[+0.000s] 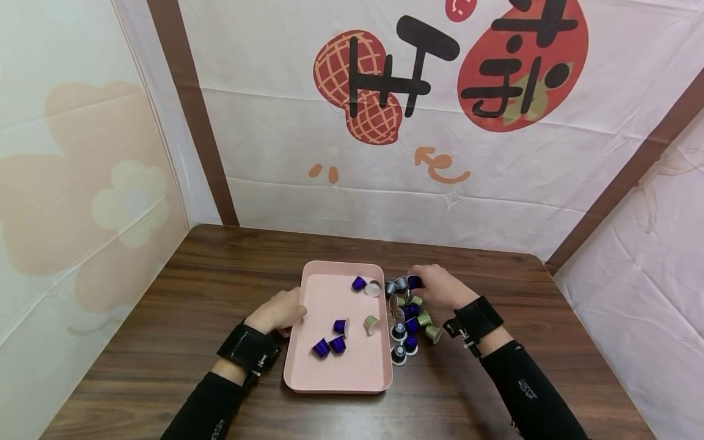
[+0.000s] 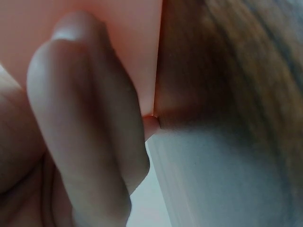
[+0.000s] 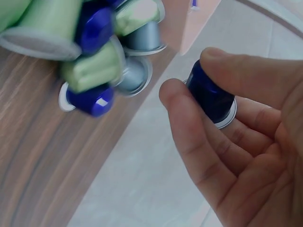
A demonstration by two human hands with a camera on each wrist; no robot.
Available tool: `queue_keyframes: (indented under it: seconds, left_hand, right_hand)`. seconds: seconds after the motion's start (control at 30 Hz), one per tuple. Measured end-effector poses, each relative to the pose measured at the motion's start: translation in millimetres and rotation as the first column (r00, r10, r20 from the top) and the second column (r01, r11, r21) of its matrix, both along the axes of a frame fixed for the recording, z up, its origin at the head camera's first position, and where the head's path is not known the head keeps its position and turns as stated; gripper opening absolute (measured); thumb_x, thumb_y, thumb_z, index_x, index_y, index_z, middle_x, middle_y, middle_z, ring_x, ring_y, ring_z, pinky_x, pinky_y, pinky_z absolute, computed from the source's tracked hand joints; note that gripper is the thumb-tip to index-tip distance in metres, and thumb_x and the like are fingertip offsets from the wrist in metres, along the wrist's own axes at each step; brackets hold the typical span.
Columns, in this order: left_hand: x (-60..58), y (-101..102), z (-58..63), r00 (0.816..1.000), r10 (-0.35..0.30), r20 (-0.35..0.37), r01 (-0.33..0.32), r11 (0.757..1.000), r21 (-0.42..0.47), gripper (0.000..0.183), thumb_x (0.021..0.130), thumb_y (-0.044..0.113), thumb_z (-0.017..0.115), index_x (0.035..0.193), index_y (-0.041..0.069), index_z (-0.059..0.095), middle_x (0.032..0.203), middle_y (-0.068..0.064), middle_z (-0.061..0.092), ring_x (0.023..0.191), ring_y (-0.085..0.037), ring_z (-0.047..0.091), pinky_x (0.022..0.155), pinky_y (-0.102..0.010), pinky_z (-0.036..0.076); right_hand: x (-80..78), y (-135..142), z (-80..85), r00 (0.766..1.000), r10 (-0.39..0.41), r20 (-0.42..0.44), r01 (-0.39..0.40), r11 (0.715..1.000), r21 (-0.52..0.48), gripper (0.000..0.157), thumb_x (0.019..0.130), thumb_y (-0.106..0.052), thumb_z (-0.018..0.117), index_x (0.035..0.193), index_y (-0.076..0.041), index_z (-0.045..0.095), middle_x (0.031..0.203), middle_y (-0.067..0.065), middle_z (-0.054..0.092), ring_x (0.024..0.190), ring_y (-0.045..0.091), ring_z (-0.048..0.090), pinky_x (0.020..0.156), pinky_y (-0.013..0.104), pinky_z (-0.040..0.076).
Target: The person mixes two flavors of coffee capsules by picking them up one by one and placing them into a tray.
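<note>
A pink tray lies on the table with several coffee capsules scattered in it, mostly purple-blue, plus a green one and a white-lidded one. My left hand grips the tray's left rim; curled fingers show close up in the left wrist view. Between the thumb and fingers of my right hand is a dark blue capsule, pinched above the far end of a capsule pile. That pile of blue, green and grey-blue capsules sits against the tray's right side.
The brown wooden table extends around the tray on both sides. A white printed cloth hangs behind the table's back edge, with more cloth at left and right. Dark-topped capsules stand at the pile's near end.
</note>
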State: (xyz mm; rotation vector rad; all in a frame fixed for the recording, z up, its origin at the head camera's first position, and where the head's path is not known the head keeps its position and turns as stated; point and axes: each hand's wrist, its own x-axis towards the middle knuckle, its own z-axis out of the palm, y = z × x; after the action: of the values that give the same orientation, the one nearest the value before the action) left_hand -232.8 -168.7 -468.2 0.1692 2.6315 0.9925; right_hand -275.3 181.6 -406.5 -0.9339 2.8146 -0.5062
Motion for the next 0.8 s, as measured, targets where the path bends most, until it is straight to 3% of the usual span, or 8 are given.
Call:
queue_keyframes:
  seconds: [0.23,0.7,0.8]
  left_hand:
    - [0.8,0,1.0,1.000,-0.004,-0.004,0.004,1.000,-0.003,0.028,0.084,0.006,0.048,0.110,-0.005,0.047,0.067,-0.011,0.056,0.040,-0.018,0.055,0.036,-0.030,0.049]
    - [-1.1,1,-0.5,1.000,-0.001,-0.003,0.001,1.000,-0.004,0.028,0.085,0.005,0.047,0.111,-0.005,0.047,0.068,-0.012,0.056,0.040,-0.018,0.055,0.036,-0.030,0.049]
    - [-1.0,1,-1.4,1.000,0.001,-0.003,-0.001,1.000,-0.002,0.026,0.085,0.005,0.047,0.109,-0.005,0.047,0.068,-0.011,0.056,0.040,-0.018,0.055,0.036,-0.030,0.049]
  right_hand:
    - [11.7,-20,9.6,1.000,0.023,0.019,-0.024,1.000,0.003,0.035,0.087,-0.006,0.066,0.119,0.002,0.056,0.098,0.006,0.062,0.067,0.009,0.052,0.060,0.026,0.046]
    - [28.0,-60,10.8,0.979,0.202,-0.016,-0.200,0.977,0.078,0.037,0.086,-0.007,0.068,0.121,-0.003,0.058,0.115,0.011,0.061,0.098,0.017,0.060,0.079,0.029,0.052]
    - [30.6,-69,9.8,0.978,0.209,0.004,-0.208,0.974,0.084,0.040,0.086,-0.008,0.068,0.124,-0.003,0.056,0.115,0.010,0.062,0.090,0.015,0.060,0.072,0.026,0.051]
